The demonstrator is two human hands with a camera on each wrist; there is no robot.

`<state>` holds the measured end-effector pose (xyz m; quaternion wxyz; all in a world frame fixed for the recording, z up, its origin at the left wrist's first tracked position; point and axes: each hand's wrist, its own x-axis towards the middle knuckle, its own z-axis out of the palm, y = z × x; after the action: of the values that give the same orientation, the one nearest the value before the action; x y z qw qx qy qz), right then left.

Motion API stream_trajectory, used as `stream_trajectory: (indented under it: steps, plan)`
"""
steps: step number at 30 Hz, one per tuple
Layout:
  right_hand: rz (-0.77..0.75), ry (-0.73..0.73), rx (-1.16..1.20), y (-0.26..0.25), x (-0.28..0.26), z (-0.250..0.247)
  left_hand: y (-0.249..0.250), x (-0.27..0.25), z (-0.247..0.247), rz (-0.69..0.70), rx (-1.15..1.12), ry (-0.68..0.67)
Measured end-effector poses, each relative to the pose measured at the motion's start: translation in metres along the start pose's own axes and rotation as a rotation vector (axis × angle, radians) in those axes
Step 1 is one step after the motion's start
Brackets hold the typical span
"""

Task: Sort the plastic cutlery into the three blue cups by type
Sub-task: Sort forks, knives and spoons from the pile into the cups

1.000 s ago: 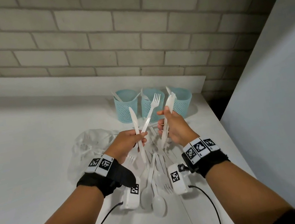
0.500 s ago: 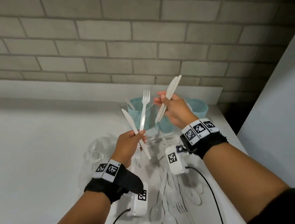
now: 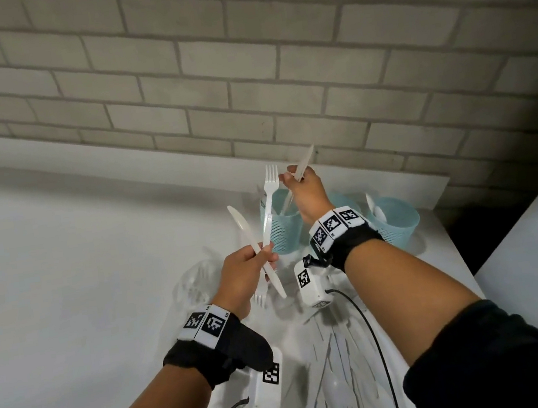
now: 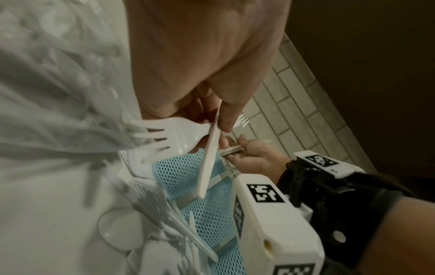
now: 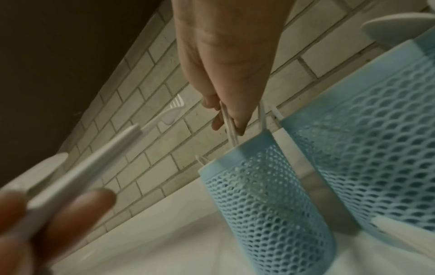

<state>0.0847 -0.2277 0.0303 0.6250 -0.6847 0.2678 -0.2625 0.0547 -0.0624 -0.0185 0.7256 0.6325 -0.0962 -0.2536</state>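
Note:
Three blue mesh cups stand at the back of the white table: the left cup [image 3: 283, 233], a middle cup [image 3: 346, 201] mostly hidden behind my right wrist, and the right cup [image 3: 397, 220]. My right hand [image 3: 295, 177] pinches two white knives [image 3: 305, 164] above the left cup [image 5: 266, 186], and their lower ends [image 5: 231, 134] dip into its mouth. My left hand [image 3: 264, 256], just in front of the cups, grips a knife [image 3: 241, 223] and an upright fork [image 3: 269, 200]. A second fork [image 4: 179, 130] points down from that fist.
A pile of loose white spoons, forks and knives [image 3: 341, 384] lies on the table under my forearms. A crumpled clear plastic bag [image 3: 195, 283] sits left of it. A brick wall [image 3: 241, 69] stands behind the cups. The table's right edge [image 3: 453, 247] runs close to the right cup.
Both hands have risen and moved away from me toward the cups. The right hand has carried its knives left, over the left cup, and tipped their ends into it.

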Motion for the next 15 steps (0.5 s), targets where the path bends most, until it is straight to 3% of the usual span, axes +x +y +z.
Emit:
stream_trajectory:
  steps: [3, 10, 13, 15]
  plan:
    - [-0.003, -0.022, -0.018, -0.001, 0.000, -0.006, 0.000, -0.001, 0.001, 0.003, 0.020, -0.032]
    - [-0.295, 0.088, -0.142, -0.020, -0.025, -0.019, 0.009, -0.005, 0.006, 0.002, 0.036, -0.127]
    - [-0.294, 0.127, -0.244, -0.024, -0.035, -0.024, 0.012, -0.005, 0.013, -0.002, 0.026, -0.196]
    - [-0.212, 0.105, -0.307, -0.026, -0.040, -0.029, 0.015, -0.006, 0.020, -0.009, 0.016, -0.225]
